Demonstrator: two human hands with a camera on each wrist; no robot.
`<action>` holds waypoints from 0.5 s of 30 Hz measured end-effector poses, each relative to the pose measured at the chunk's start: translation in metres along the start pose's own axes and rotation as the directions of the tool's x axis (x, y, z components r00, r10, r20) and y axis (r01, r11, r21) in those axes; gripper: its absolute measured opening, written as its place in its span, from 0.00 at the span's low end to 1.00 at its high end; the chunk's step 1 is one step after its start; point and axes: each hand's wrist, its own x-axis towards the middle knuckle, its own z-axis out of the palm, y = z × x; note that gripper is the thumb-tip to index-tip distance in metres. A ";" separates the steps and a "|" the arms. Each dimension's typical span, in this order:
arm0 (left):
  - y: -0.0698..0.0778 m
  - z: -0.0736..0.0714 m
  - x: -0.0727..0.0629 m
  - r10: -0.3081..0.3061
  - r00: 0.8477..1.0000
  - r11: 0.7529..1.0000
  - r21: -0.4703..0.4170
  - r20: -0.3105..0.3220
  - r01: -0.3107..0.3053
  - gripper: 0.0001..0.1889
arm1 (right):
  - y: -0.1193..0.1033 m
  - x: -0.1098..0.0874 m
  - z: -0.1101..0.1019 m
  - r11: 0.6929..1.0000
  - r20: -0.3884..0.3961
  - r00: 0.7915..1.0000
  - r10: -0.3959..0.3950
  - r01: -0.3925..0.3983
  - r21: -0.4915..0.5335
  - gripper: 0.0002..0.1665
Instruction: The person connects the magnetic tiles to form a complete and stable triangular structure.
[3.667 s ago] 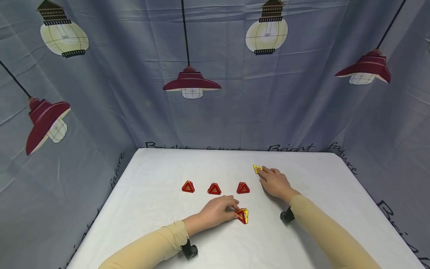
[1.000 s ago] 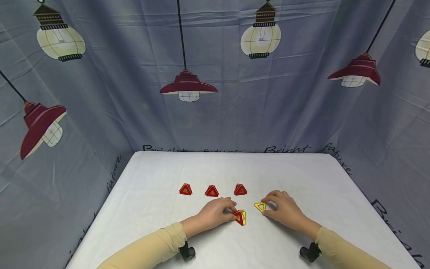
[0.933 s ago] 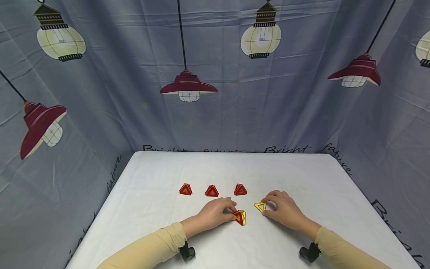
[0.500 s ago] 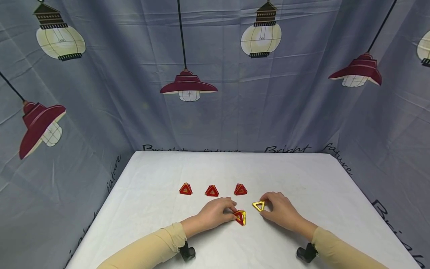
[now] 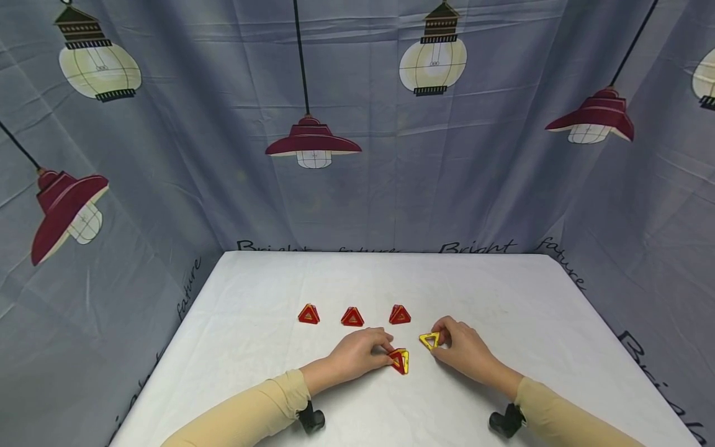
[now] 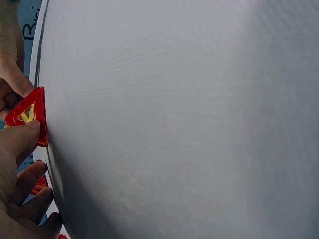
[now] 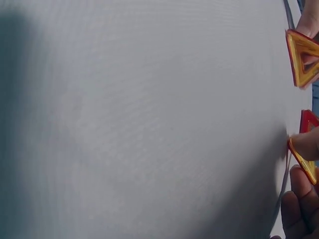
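Note:
My left hand [image 5: 357, 355] pinches a small red and yellow pyramid [image 5: 400, 362] of triangular tiles at the middle of the table. Its red face [image 6: 41, 112] shows under the thumb in the left wrist view. To the right, my right hand [image 5: 468, 354] pinches a hollow yellow triangular tile [image 5: 422, 339] between thumb and fingers, tilted, a short gap away from the pyramid. The right wrist view catches that tile's edge [image 7: 302, 164] below the pyramid's yellow side [image 7: 295, 59].
Three small red pyramids stand in a row behind the hands: a left one [image 5: 309, 315], a middle one [image 5: 352, 317] and a right one [image 5: 399, 315]. A white cloth covers the table [image 5: 251, 347]. Grey curtains [image 5: 357, 198] printed with lamps hang around its far sides.
The right hand has brought the yellow tile from the far right of the table towards the pyramid, then shifted it slightly left and tilted it. The left hand keeps its hold in place.

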 end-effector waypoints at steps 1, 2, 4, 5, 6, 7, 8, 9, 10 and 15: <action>0.000 0.000 0.000 -0.001 1.000 1.000 -0.002 0.000 0.001 0.07 | 0.000 0.000 0.000 1.000 -0.002 1.000 0.003 -0.003 0.018 0.22; 0.000 0.000 0.000 -0.002 1.000 1.000 -0.002 0.000 0.002 0.07 | 0.001 0.001 0.000 0.999 -0.004 1.000 0.006 -0.005 0.033 0.22; -0.001 0.000 0.000 -0.002 1.000 1.000 -0.005 0.001 0.002 0.07 | 0.003 0.002 0.000 0.998 -0.008 1.000 0.008 -0.008 0.055 0.21; -0.001 0.000 0.000 -0.002 1.000 1.000 -0.007 0.002 0.002 0.07 | 0.003 0.002 0.000 0.998 -0.011 1.000 0.008 -0.007 0.063 0.20; -0.001 0.000 0.000 -0.002 1.000 1.000 -0.008 0.002 0.002 0.07 | 0.004 0.002 0.000 0.998 -0.012 1.000 0.006 -0.005 0.065 0.20; -0.001 0.001 0.000 -0.001 1.000 1.000 -0.008 0.004 0.001 0.07 | 0.005 0.003 0.000 0.998 -0.013 1.000 0.001 0.000 0.064 0.20; -0.001 0.001 0.000 -0.001 1.000 1.000 -0.008 0.005 0.001 0.07 | 0.005 0.003 0.000 0.998 -0.014 1.000 -0.008 0.008 0.058 0.20; -0.002 0.001 0.000 0.000 1.000 1.000 -0.009 0.006 0.000 0.07 | 0.006 0.003 0.001 0.999 -0.015 1.000 -0.018 0.018 0.051 0.20; -0.001 0.001 0.000 0.000 1.000 1.000 -0.009 0.007 0.000 0.07 | 0.006 0.003 0.001 0.998 -0.018 0.999 -0.030 0.030 0.046 0.19; -0.001 0.000 0.000 0.016 1.000 1.000 -0.003 0.003 -0.016 0.07 | 0.005 0.001 0.002 0.995 -0.003 0.995 -0.096 0.096 0.005 0.20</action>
